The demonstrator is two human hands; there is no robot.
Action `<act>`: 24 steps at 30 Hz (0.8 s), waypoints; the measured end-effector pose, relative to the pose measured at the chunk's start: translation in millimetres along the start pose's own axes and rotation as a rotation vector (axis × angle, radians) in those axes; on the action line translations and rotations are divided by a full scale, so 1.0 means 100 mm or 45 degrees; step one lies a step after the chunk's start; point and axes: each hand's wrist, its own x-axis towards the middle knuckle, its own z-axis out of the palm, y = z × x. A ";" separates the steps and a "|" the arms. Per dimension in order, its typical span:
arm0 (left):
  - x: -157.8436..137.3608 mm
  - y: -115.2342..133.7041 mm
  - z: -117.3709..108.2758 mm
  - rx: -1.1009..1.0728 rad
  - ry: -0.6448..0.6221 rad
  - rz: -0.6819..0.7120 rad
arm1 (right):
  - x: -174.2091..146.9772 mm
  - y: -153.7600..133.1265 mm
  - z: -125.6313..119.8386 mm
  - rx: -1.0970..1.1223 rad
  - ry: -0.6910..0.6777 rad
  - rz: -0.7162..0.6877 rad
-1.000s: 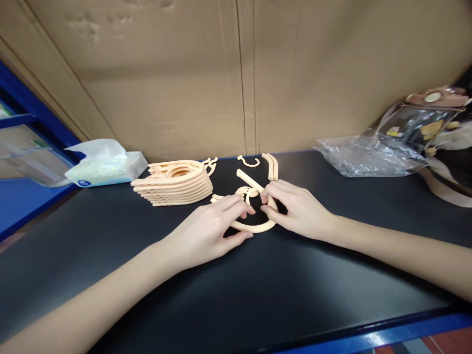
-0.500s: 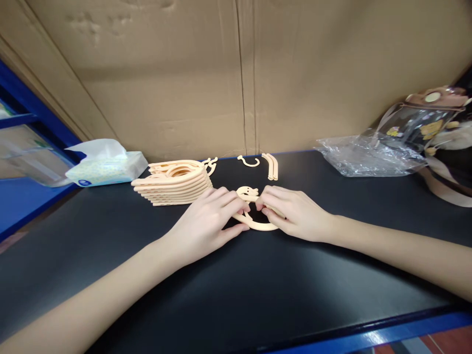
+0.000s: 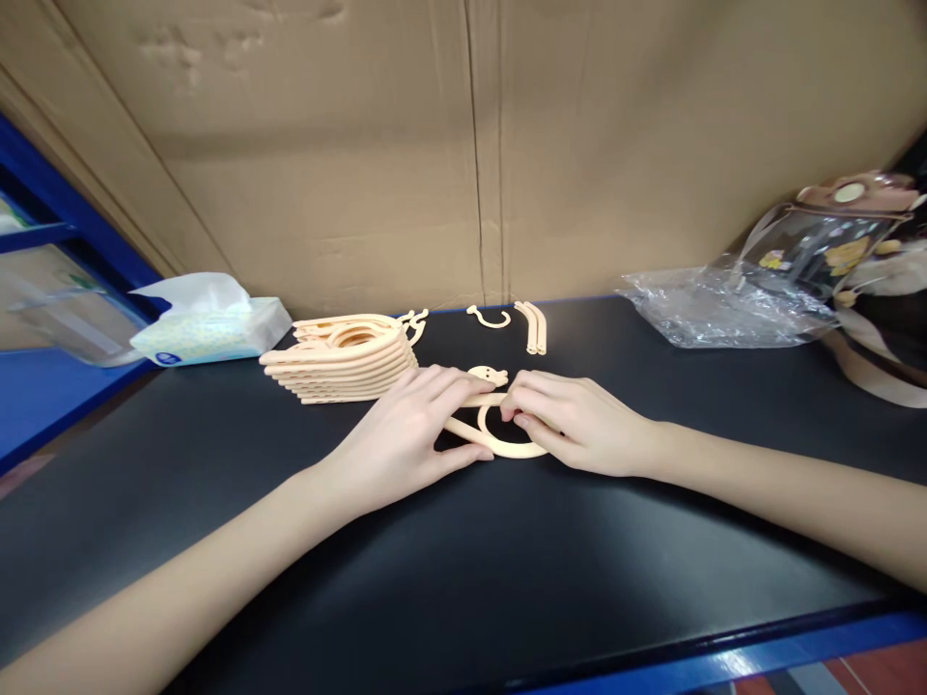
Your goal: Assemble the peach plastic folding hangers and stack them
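A cream plastic clothes hanger (image 3: 514,449) with a ring-shaped middle and a small animal-head top (image 3: 489,375) lies on the black table in front of me. My left hand (image 3: 409,434) grips its left side, thumb at the near edge and fingers over the far bar. On the right, my right hand (image 3: 579,420) has its fingers curled round the other side, hiding that part. Left of my left hand stands a neat stack of matching hangers (image 3: 340,357). Behind the held hanger lie a loose cream hook (image 3: 493,320) and a pair of short curved cream pieces (image 3: 534,328).
A tissue pack (image 3: 210,328) sits at the back left, beside a blue shelf frame (image 3: 94,241). A crumpled clear plastic bag (image 3: 716,309) and a strapped drink bottle (image 3: 818,241) are at the back right. Cardboard (image 3: 325,145) rises behind the table.
My left fingers have shifted slightly on the hanger, and a small piece seen beside their tips is no longer visible inside the ring. More of the ring's opening shows. My right hand has barely moved.
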 end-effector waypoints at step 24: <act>-0.01 -0.03 0.06 0.114 0.019 -0.068 | 0.00 0.22 -0.15 -0.326 -0.035 0.393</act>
